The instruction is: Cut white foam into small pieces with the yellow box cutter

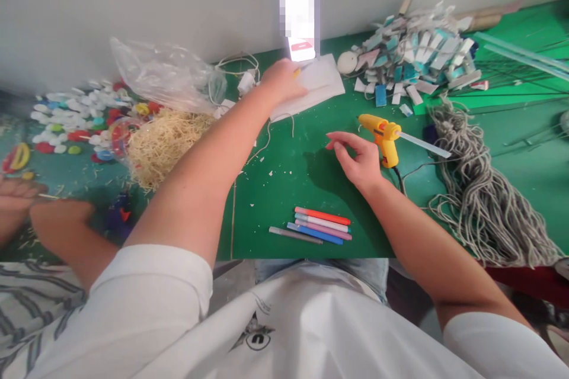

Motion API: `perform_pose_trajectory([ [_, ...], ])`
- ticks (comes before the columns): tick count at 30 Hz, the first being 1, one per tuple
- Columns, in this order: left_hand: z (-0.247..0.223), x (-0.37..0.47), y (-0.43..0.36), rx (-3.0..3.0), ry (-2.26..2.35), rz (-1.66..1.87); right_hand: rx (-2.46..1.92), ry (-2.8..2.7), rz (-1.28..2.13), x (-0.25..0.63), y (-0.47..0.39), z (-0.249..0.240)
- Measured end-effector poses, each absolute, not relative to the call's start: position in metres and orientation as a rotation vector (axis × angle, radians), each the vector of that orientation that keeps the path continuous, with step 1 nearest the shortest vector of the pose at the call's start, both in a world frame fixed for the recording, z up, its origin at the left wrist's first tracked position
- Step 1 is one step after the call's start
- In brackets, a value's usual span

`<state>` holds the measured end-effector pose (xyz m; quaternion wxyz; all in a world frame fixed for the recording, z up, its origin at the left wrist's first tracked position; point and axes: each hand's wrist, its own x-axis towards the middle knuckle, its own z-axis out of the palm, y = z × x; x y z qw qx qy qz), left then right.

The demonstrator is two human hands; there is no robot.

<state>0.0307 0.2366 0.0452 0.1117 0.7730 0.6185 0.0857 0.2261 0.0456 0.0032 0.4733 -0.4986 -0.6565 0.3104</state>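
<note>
The left hand point(281, 82) reaches over white paper point(329, 80) at the back of the table point(262, 204); I can't tell whether it grips anything. The right hand point(357, 160), loosely curled and empty, is beside the glue gun point(383, 135), probably kept within easy reach. The phone point(303, 47) stands upright, presumably for viewing.

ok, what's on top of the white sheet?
The left hand is over the white sheet; a small yellow item shows against the hand. Whatever lies beneath the hand is covered.
</note>
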Motion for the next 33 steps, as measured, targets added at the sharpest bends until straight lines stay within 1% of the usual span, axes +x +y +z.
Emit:
perform_pose_trajectory([
  [2, 0.053, 0.021, 0.216, 2.318, 1.767, 0.268, -1.224, -1.576, 0.729, 0.226, 0.048, 0.001],
  [5, 0.063, 0.003, 0.164, 2.368, 1.644, 0.291, -1.241, -1.527, 0.642, 0.228, 0.052, -0.003],
  [7, 0.065, -0.007, 0.121, 2.409, 1.543, 0.225, -1.266, -1.544, 0.602, 0.228, 0.054, -0.005],
  [10, 0.059, -0.013, 0.065, 2.406, 1.509, 0.055, -1.296, -1.629, 0.598, 0.227, 0.054, -0.006],
  [13, 0.049, -0.013, 0.037, 2.359, 1.527, -0.030, -1.289, -1.751, 0.631, 0.225, 0.052, -0.008],
  [15, 0.043, -0.016, 0.031, 2.301, 1.570, 0.149, -1.241, -1.866, 0.623, 0.226, 0.049, -0.008],
  [19, 0.033, -0.032, 0.030, 2.011, 1.681, 0.712, -1.145, -2.126, 0.521, 0.230, 0.046, -0.010],
  [22, 0.029, -0.041, 0.030, 1.738, 1.727, 0.939, -1.141, -2.262, 0.497, 0.232, 0.044, -0.012],
  [25, 0.027, -0.045, 0.031, 1.643, 1.718, 1.020, -1.106, -2.350, 0.531, 0.231, 0.043, -0.015],
  [29, 0.026, -0.048, 0.030, 1.733, 1.797, 0.935, -1.046, -2.403, 0.594, 0.232, 0.045, -0.015],
  [33, 0.026, -0.050, 0.026, 1.793, 1.830, 1.021, -1.054, -2.234, 0.602, 0.235, 0.046, -0.006],
])
